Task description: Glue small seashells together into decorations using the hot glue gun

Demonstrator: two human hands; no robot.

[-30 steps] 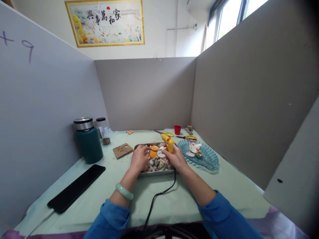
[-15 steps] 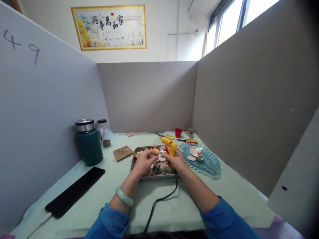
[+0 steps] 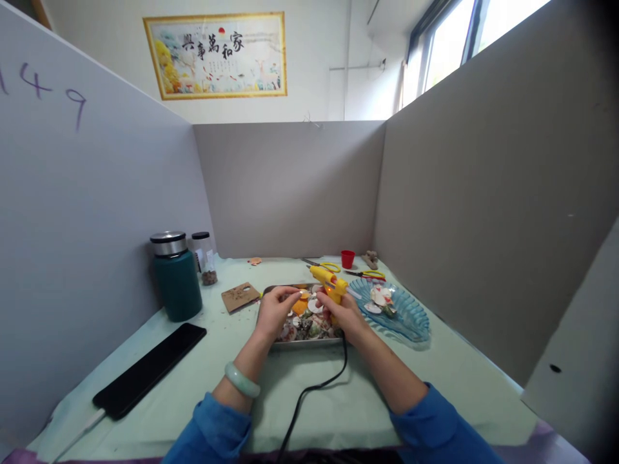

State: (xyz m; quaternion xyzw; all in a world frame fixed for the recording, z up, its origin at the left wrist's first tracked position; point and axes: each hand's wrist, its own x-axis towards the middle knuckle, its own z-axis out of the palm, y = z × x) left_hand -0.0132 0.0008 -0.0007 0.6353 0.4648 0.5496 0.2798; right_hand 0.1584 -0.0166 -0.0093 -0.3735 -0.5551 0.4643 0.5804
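My right hand (image 3: 345, 312) is wrapped round a yellow hot glue gun (image 3: 326, 278), whose nozzle points up and left. Its thumb reaches toward a white round piece (image 3: 314, 305); whether they touch I cannot tell. My left hand (image 3: 275, 311), with a pale green bangle (image 3: 240, 380) on the wrist, is over the left side of a metal tray (image 3: 304, 345). Thumb and forefinger are pinched together; anything between them is too small to make out. Shells (image 3: 309, 327) and an orange piece (image 3: 300, 306) lie in the tray between my hands.
A blue glass dish (image 3: 411, 316) with shell pieces stands right of the tray. Scissors (image 3: 329, 266), pliers-like yellow handles (image 3: 372, 274) and a red cup (image 3: 347, 259) lie behind. Left are a brown card (image 3: 240, 297), green bottle (image 3: 177, 283), jar (image 3: 206, 258) and phone (image 3: 149, 370). A black cord (image 3: 309, 388) runs toward me.
My left hand has drawn back left, away from my right hand, uncovering the orange piece in the tray. The right hand still holds the glue gun in nearly the same place.
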